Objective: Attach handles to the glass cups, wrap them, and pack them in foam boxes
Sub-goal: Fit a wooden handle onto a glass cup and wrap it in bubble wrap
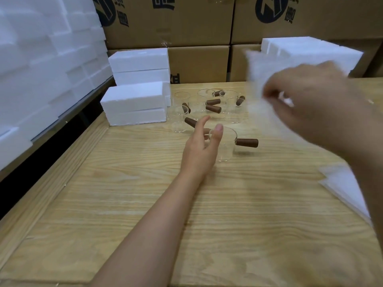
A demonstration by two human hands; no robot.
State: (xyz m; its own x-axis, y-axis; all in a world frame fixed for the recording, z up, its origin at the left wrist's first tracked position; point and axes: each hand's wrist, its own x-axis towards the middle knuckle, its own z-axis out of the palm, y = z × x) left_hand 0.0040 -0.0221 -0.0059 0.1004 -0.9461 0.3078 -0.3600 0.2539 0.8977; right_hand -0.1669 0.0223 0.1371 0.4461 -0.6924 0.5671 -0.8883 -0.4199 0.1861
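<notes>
Cardboard cartons [199, 21] are filling the back of the room, and white foam boxes [134, 104] are sitting stacked at the left of a pale wooden desk [248, 224]. The right grip [310, 100], blurred, is pinching a white wrapping sheet [259, 79] aloft. The left grip [204, 141] is spreading open at the left side of a glass cup [227, 146] at mid-desk, which is standing upright, its brown handle [247, 142] lying level and pointing right.

Cup [224, 147]: clear glass, upright, nearest; brown handle [247, 142] fitted, pointing right.
Further cups [196, 106]: clustered upright behind, handles at mixed angles.
Foam boxes [134, 104]: white, closed, stacked left.
Wrap sheet [259, 79]: white, raised, blurred.
</notes>
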